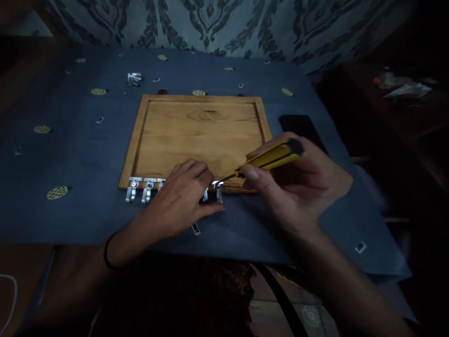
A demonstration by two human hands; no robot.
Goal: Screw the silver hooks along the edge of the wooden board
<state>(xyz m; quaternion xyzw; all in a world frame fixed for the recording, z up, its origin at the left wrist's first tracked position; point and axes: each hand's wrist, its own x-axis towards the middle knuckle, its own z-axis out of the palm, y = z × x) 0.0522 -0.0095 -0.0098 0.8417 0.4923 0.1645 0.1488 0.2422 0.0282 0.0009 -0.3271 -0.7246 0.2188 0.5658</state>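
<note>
A shallow wooden board with a raised frame (pixel 196 140) lies on the table, a row of silver metal hooks (pixel 147 189) along its near edge. My left hand (pixel 182 199) is closed over the middle of that row and hides some hooks. Its thumb and curled fingers grip around the rightmost metal hook (pixel 219 193). In my right hand (pixel 298 187) is a yellow and black screwdriver (pixel 270 157), held at a slant. The tip of its shaft meets the plate of that same hook; whether it sits in a screw is too small to tell.
A small pile of silver hardware (pixel 134 79) lies beyond the board's far left corner. A dark phone-like slab (pixel 303 128) rests right of the board. The blue tablecloth (pixel 80 164) ends at the near edge. Plastic-wrapped items (pixel 407 89) sit on dark furniture at right.
</note>
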